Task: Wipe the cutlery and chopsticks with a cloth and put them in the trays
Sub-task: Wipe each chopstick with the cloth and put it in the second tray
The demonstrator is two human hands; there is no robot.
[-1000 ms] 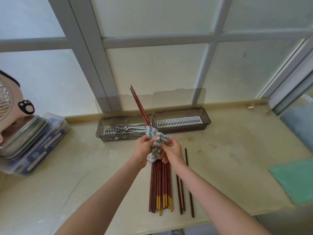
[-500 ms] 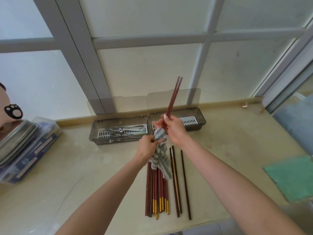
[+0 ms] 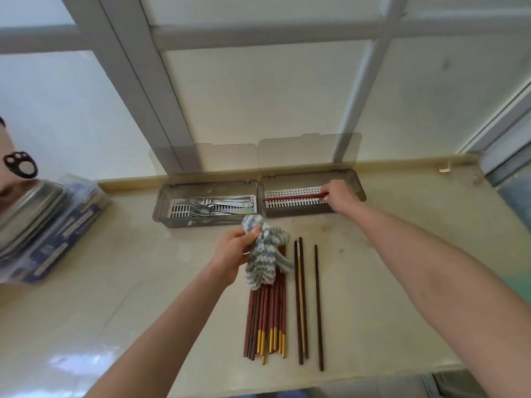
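Landmark: the right tray (image 3: 298,211), its lid raised, is taken as reference.
Held pair: two red chopsticks (image 3: 290,198) are laid lengthwise on its white grid, pinched at one end by the fingertips of the right hand (image 3: 340,196).
Handling: judged light, stiff, smooth and apt to roll; best gripped together near one end.
Cloth: a soft knitted cloth (image 3: 265,254) is bunched in the curled left hand (image 3: 234,254), in front of the tray.
Waiting: a chopstick bundle (image 3: 267,317) is left further in front of the tray.
Surface: a pale, hard, flat counter (image 3: 388,282); frosted window panes (image 3: 258,96) stand behind the tray.

At twelve o'clock, left tray (image 3: 201,222) holds forks (image 3: 214,206); right tray (image 3: 293,211) beside it holds a chopstick pair (image 3: 290,198); loose chopsticks (image 3: 267,320) lie at six o'clock.
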